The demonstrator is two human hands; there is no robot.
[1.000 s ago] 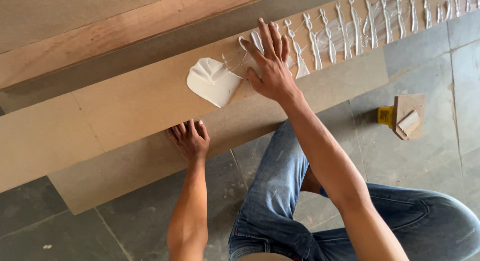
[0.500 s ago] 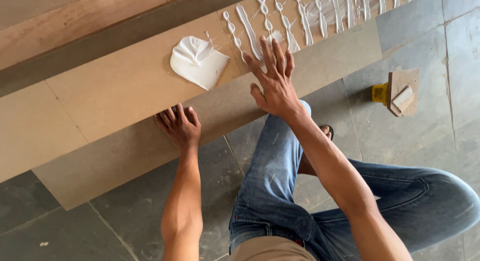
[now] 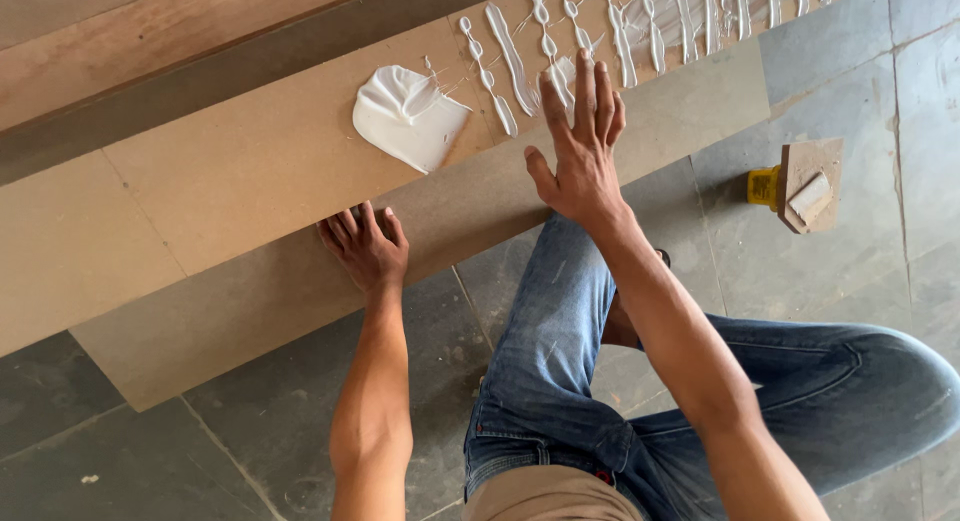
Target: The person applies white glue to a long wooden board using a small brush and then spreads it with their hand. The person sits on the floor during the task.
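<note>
Right hand [image 3: 580, 151] flat, fingers spread, smearing white glue squiggles [image 3: 560, 41] across the long brown fibreboard strip [image 3: 250, 171], left hand [image 3: 368, 246] open steadying it, the big white glue blob [image 3: 405, 116] unspread.

No packages, labels, signs or screens are clearly in view; the only thing that might be a container is a small yellow boxy object [image 3: 764, 187] on the grey stone floor at the right, just beside and partly hidden by a small brown board offcut [image 3: 808, 184], and too little of it shows to tell what it is
</note>
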